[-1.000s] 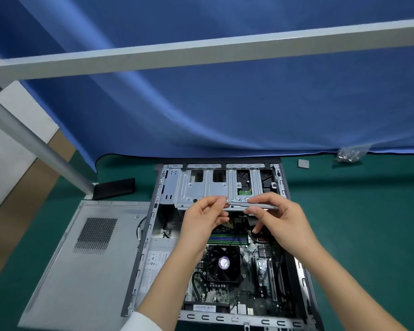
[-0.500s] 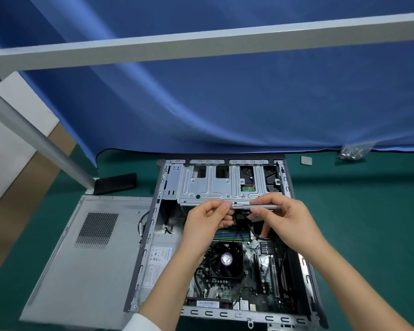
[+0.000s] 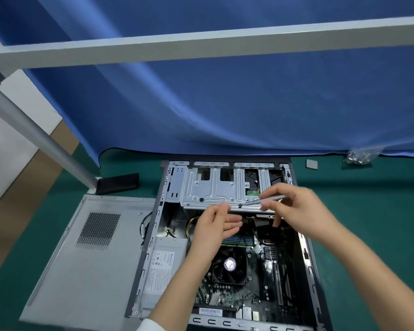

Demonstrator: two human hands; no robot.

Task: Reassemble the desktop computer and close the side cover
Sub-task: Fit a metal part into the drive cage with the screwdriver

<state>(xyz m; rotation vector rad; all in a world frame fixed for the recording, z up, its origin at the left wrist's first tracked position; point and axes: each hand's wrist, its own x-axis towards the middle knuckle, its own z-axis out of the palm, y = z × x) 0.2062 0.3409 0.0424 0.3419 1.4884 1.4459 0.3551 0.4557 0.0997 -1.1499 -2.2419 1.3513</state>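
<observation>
open computer case (image 3: 225, 247) lying flat on green bench (image 3: 368, 223). at drive cage (image 3: 215, 187), right hand (image 3: 294, 209) pinching screwdriver (image 3: 263, 200), shaft lying sideways, tip on cage's near edge. left hand (image 3: 215, 225) loosely spread just beside tip. side cover (image 3: 86, 259) left of case.

A blue cloth (image 3: 225, 103) hangs at the far side behind a grey frame bar (image 3: 201, 47). On the green mat (image 3: 368, 211), far right, lie a small grey square (image 3: 311, 164) and what may be a bag of screws (image 3: 359, 156). A black block (image 3: 118, 183) sits far left.
</observation>
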